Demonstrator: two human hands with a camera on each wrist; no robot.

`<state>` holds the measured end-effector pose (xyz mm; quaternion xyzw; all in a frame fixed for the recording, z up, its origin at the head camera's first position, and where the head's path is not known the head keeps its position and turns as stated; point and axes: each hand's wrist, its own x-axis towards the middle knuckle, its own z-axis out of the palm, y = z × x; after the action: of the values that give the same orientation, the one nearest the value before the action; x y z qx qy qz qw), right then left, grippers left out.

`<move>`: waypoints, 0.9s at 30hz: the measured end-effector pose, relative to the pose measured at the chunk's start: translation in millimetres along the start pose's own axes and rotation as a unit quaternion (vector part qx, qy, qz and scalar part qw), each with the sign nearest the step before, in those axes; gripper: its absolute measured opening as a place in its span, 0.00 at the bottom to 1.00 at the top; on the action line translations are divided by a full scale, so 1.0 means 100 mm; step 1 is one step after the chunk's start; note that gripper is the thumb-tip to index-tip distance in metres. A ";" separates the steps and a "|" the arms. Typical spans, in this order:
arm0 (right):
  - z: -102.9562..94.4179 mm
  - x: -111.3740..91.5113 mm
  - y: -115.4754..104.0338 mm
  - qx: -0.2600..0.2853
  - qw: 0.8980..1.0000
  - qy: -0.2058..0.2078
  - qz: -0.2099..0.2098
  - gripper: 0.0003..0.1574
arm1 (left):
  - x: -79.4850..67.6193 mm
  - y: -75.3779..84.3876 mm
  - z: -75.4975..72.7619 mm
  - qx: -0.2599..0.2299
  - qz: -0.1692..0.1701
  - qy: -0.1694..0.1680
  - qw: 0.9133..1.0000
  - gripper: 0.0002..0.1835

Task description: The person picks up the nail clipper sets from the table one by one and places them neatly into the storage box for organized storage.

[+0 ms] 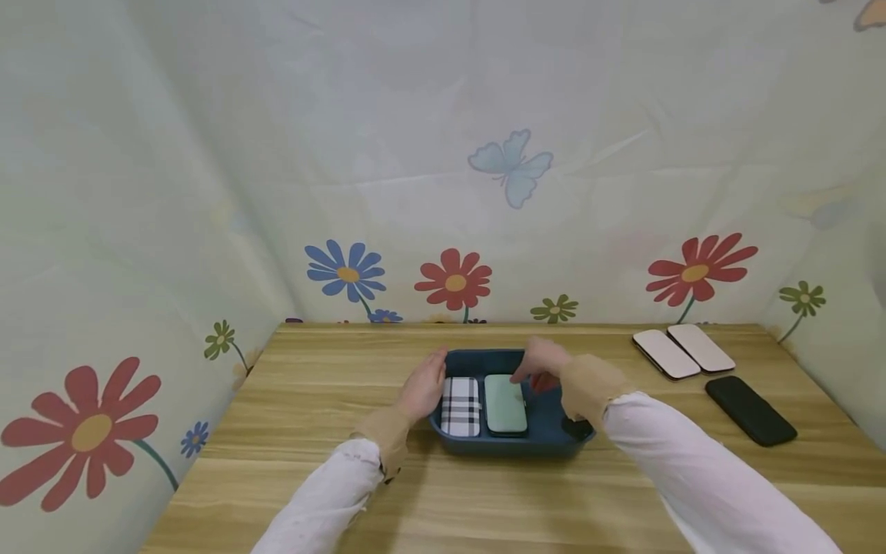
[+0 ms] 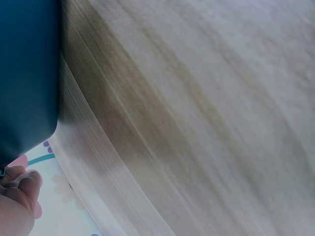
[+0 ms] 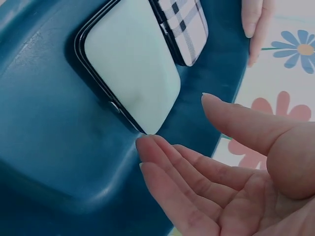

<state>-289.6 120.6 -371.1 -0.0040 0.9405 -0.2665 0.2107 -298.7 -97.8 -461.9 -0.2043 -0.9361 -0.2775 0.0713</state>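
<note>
A blue plastic bin (image 1: 477, 446) stands on the table with two flat clasped cases inside. The plaid case (image 1: 460, 408) lies at its left end, and the mint green case (image 1: 506, 404) lies beside it to the right. My left hand (image 1: 424, 387) holds the bin's left rim, fingers along the outer side. Over the bin's far side is my right hand (image 1: 543, 362), palm turned inward. Its fingertips (image 3: 147, 145) reach one corner of the mint case, and the thumb stands apart from them. The clasp of the mint case faces right.
Two pale pink cases (image 1: 666, 355) lie side by side at the table's far right. Nearer lies a black case (image 1: 751, 410). A flower-printed curtain (image 1: 388, 192) hangs behind the wooden table (image 1: 311, 385).
</note>
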 end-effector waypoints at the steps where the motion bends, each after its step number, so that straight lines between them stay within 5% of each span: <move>1: -0.01 -0.01 0.00 -0.001 1.000 -0.002 -0.004 0.16 | 0.00 0.00 0.00 0.000 0.001 0.000 1.000 0.20; 13: -0.30 -0.15 0.12 0.002 0.999 -0.020 -0.038 0.15 | -0.01 0.02 -0.02 -0.004 -0.004 -0.008 1.000 0.21; 27: -0.72 -0.33 0.56 0.045 0.998 -0.008 -0.054 0.17 | 0.00 0.03 -0.02 0.005 -0.003 -0.006 1.000 0.21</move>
<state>-282.7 208.1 -331.0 -0.0470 0.9244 -0.3193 0.2034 -297.6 -96.8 -459.1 -0.2026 -0.9385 -0.2718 0.0653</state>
